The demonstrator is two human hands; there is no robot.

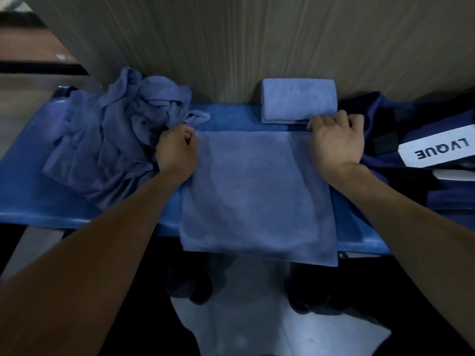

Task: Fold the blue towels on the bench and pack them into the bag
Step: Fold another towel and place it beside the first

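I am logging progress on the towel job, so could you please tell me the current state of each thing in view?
Spread towel: flat on the bench, near edge hanging over the front.
Folded towel: folded, against the wall.
Towel pile: crumpled, unfolded.
Bag: on the bench at the right; open or closed unclear.
Left hand: pinches the spread towel's far left corner.
Right hand: holds its far right corner.

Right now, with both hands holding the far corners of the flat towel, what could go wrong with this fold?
1. The flat towel hangs over the bench's near edge, so it may slide off when lifted.
2. The left hand grips right beside the crumpled towels and may drag one along.
3. The right hand is next to the folded towel and could knock it.
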